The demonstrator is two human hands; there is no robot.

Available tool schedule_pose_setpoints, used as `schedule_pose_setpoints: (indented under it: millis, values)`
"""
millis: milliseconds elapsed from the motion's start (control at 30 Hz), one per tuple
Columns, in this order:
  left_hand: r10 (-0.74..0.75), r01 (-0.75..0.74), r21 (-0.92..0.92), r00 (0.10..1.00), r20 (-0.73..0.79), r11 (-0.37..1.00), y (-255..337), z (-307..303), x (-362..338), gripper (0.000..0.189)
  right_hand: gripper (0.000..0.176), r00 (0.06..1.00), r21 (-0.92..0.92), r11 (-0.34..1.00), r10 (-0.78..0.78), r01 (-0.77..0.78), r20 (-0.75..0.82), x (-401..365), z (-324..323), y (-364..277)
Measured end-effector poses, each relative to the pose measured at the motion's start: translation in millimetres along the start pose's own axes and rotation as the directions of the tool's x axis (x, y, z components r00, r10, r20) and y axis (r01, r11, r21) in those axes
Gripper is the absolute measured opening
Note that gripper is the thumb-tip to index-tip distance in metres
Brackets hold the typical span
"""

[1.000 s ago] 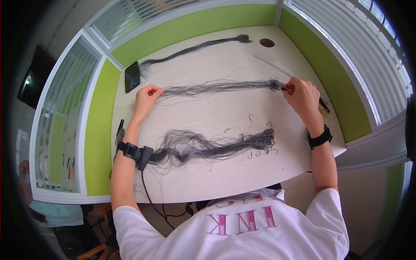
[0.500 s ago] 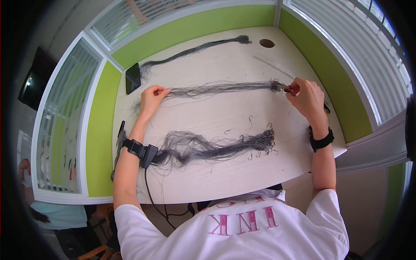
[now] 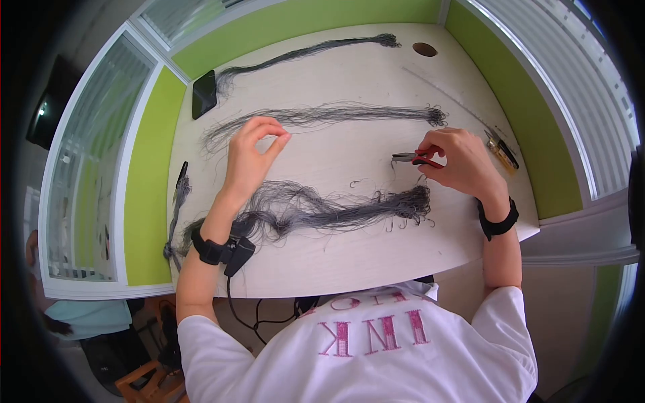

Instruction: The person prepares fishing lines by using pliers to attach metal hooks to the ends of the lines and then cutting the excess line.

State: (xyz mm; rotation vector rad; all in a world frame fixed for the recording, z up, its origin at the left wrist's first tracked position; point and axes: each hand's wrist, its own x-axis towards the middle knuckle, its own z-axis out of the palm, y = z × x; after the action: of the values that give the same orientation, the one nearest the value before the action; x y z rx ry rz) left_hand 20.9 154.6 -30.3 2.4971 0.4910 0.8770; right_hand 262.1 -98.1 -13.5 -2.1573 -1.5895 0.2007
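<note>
In the head view, the left hand (image 3: 248,156) pinched thumb to forefinger; any fine strand there was impossible to tell. The right hand (image 3: 462,159) gripped the pliers (image 3: 406,157), a hook (image 3: 394,166) just below their tips. Beyond the fingers lay the middle bundle (image 3: 349,114); nearer the body, another bundle (image 3: 336,218). A low sweep might have snagged its hooks. Both hands had left the middle bundle's ends.
</note>
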Motion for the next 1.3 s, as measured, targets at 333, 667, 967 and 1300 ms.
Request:
schedule_pose_setpoints:
  millis: [333,667,967,1300]
  values:
    - [-0.053,0.112,-0.23,0.967,0.249,0.967,54.4,26.1,-32.1,0.008,0.021,0.932,0.013,0.936,-0.351,0.353,-0.089,4.0,29.8,-29.7]
    - [-0.122,0.188,-0.245,0.957,0.261,0.951,53.5,26.0,-37.0,0.006,0.019,0.901,-0.18,0.894,-0.428,0.41,-0.07,3.0,34.4,-34.6]
    - [-0.288,0.595,-0.775,0.796,0.532,0.215,59.2,26.3,-37.3,0.025,0.026,0.993,0.549,0.827,-0.11,0.12,-0.051,2.2,15.4,-41.4]
    - [-0.218,0.607,-0.792,0.766,0.605,-0.066,71.5,34.0,-46.8,0.023,0.026,0.999,0.646,0.763,-0.044,0.03,0.005,0.5,23.3,-50.3]
